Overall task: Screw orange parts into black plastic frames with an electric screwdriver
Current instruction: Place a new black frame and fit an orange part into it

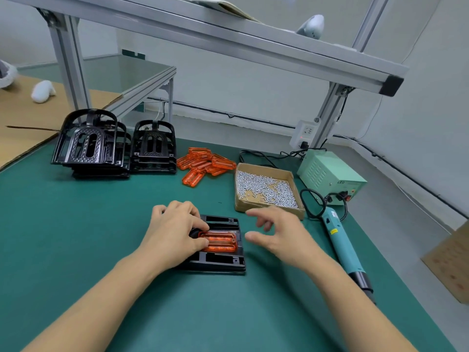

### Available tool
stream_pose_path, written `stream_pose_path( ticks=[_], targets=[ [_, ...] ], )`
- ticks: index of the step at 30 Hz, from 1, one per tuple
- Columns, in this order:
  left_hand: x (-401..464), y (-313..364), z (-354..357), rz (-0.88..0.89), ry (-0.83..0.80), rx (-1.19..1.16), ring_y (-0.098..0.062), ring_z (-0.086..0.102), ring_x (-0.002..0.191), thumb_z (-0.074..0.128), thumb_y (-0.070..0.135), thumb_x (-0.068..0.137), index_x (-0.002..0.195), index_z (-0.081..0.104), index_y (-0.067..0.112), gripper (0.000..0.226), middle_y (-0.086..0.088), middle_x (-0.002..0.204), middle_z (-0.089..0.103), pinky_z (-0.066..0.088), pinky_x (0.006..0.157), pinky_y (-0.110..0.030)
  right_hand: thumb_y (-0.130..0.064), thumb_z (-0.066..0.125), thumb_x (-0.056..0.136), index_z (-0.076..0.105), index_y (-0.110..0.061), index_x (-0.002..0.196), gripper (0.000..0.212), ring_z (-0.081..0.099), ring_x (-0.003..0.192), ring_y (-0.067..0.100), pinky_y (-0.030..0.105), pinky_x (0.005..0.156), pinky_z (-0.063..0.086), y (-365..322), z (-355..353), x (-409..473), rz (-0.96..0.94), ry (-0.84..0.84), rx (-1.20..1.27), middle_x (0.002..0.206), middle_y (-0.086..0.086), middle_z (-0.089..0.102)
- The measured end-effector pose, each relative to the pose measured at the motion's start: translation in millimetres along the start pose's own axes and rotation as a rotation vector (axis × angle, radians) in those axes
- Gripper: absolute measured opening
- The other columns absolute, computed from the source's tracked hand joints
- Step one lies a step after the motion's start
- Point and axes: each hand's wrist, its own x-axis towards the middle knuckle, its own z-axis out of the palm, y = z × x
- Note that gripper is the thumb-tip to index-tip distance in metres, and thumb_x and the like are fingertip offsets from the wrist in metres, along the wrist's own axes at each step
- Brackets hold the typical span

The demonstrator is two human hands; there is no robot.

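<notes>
A black plastic frame [223, 261] lies flat on the green mat in front of me, with a translucent orange part [220, 241] seated in its middle. My left hand [175, 229] rests on the frame's left side, its thumb and fingertips touching the orange part's left end. My right hand [276, 232] hovers just right of the frame, fingers loosely spread and holding nothing. The teal electric screwdriver [342, 246] lies on the mat to the right of that hand. A cardboard box of small silver screws [266, 190] stands behind my right hand.
Stacks of black frames [114, 148] stand at the back left, and a pile of orange parts [203, 163] lies beside them. A pale green power supply [330, 174] with black cables sits at the back right. An aluminium rack [228, 36] spans overhead.
</notes>
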Motion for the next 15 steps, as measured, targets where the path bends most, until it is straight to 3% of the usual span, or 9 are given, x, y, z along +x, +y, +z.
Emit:
stream_pose_path(
  ticks=[3, 5, 9, 10, 12, 15],
  targets=[
    [0.0, -0.3, 0.5, 0.006, 0.001, 0.006, -0.004, 0.034, 0.109, 0.064, 0.052, 0.081, 0.110, 0.066, 0.041, 0.031, 0.020, 0.102, 0.044, 0.014, 0.095, -0.027, -0.033, 0.071, 0.086, 0.057, -0.020, 0.132, 0.050, 0.053, 0.106, 0.017, 0.029, 0.093, 0.039, 14.8, -26.8, -13.8, 0.127, 0.246, -0.201, 0.111, -0.001, 0.057],
    [-0.7, 0.3, -0.2, 0.005, 0.001, 0.008, -0.004, 0.034, 0.109, 0.064, 0.052, 0.082, 0.110, 0.066, 0.041, 0.030, 0.021, 0.103, 0.044, 0.014, 0.095, -0.027, -0.040, 0.069, 0.086, 0.054, -0.013, 0.131, 0.055, 0.049, 0.115, 0.025, 0.032, 0.090, 0.039, 29.2, -49.6, -22.4, 0.318, 0.269, -0.376, 0.120, 0.007, 0.054],
    [-1.3, 2.6, -1.8, 0.001, 0.000, 0.022, -0.003, 0.034, 0.110, 0.063, 0.051, 0.082, 0.108, 0.067, 0.042, 0.027, 0.021, 0.103, 0.044, 0.014, 0.092, -0.026, -0.065, 0.061, 0.082, 0.051, -0.013, 0.098, 0.055, 0.056, 0.097, 0.027, 0.033, 0.068, 0.043, 57.7, -81.6, -41.8, 0.746, 0.086, -0.571, 0.103, 0.005, 0.057],
    [-1.4, 3.5, -2.3, -0.003, 0.000, 0.024, -0.004, 0.034, 0.110, 0.063, 0.050, 0.083, 0.107, 0.067, 0.043, 0.026, 0.021, 0.103, 0.044, 0.014, 0.090, -0.025, -0.068, 0.059, 0.081, 0.051, -0.014, 0.099, 0.058, 0.058, 0.098, 0.025, 0.032, 0.068, 0.044, 65.4, -83.0, -45.8, 0.797, 0.024, -0.563, 0.105, 0.004, 0.059],
    [-1.6, 5.1, -3.1, -0.014, -0.005, 0.027, -0.004, 0.034, 0.110, 0.063, 0.050, 0.083, 0.106, 0.067, 0.043, 0.025, 0.020, 0.103, 0.044, 0.014, 0.090, -0.026, -0.068, 0.060, 0.079, 0.051, -0.015, 0.112, 0.063, 0.061, 0.103, 0.022, 0.031, 0.075, 0.046, 77.5, -78.4, -51.0, 0.835, -0.065, -0.478, 0.113, 0.001, 0.062],
    [-2.1, 7.6, -4.6, -0.027, -0.024, 0.038, -0.005, 0.034, 0.110, 0.063, 0.050, 0.083, 0.107, 0.067, 0.042, 0.025, 0.020, 0.103, 0.044, 0.015, 0.089, -0.026, -0.057, 0.066, 0.079, 0.053, -0.018, 0.099, 0.046, 0.062, 0.079, 0.013, 0.027, 0.059, 0.044, 86.3, -67.7, -54.6, 0.802, -0.046, -0.357, 0.086, -0.004, 0.063]
  ],
)
